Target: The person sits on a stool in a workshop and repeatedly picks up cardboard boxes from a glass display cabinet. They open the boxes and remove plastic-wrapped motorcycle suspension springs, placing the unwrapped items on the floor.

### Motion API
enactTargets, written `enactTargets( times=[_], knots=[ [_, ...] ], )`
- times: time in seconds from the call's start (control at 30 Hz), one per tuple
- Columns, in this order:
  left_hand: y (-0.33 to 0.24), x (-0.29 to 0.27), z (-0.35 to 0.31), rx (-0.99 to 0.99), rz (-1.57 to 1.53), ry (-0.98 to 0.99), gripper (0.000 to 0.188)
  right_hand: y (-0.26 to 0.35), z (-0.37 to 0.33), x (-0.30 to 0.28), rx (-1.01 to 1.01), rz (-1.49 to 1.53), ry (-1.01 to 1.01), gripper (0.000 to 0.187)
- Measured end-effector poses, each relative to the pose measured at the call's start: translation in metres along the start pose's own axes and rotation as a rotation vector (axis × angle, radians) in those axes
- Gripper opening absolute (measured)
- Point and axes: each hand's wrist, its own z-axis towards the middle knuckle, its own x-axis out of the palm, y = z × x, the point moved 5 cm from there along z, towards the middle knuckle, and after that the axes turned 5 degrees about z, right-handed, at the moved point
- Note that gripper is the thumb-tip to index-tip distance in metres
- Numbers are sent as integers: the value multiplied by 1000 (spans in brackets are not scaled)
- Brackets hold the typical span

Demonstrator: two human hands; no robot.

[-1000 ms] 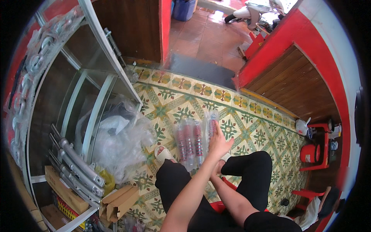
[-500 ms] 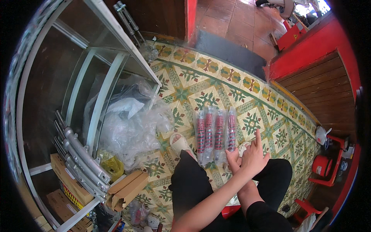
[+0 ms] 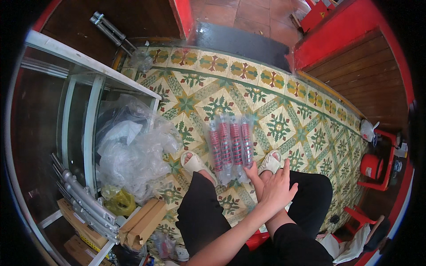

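Observation:
Several shock absorbers with red coil springs, each wrapped in clear plastic, lie side by side on the patterned tile floor in front of me. My left hand crosses over my right wrist, index finger stretched out and thumb apart, with nothing held. Beneath it, my right hand reaches toward the lower end of the rightmost shock absorber. A fingertip meets that end in the picture, but I cannot tell whether it touches. Most of the right hand's fingers are hidden.
At left, a glass-fronted cabinet stands beside heaped clear plastic sheeting. Metal fork tubes lean over cardboard boxes. A dark doorstep crosses the far side. Red stools stand at right; my sandalled feet flank the shock absorbers.
The view has turned, so the cabinet and shock absorbers appear shifted left. My arms stay crossed, the left hand's index finger still extended and the right hand still by the rightmost shock absorber.

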Motion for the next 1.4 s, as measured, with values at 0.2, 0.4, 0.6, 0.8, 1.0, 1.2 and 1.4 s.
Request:
enactTargets(
  times=[0.2, 0.4, 0.6, 0.8, 1.0, 1.2, 1.4],
  knots=[
    [-1, 4, -1, 14, 18, 1, 70, -29, 25, 11, -39, 196, 311, 60],
    [2, -11, 1, 15, 76, -51, 66, -2, 2, 16, -30, -30, 357, 63],
    [-7, -49, -4, 51, 168, -159, 68, 17, 9, 23, -224, -489, 323, 60],
    [-2, -72, -18, 162, 196, -465, 66, 215, -13, -85, -419, 290, 527, 48],
    [26, -94, -31, 159, -208, -588, 58, 329, -147, -226, -561, 354, 427, 29],
    [38, -81, -69, 198, 91, -707, 54, 236, -156, -212, -831, -502, 320, 39],
    [45, -116, -171, 210, -250, -645, 44, 210, -137, -187, -674, -982, 520, 52]
  ],
)
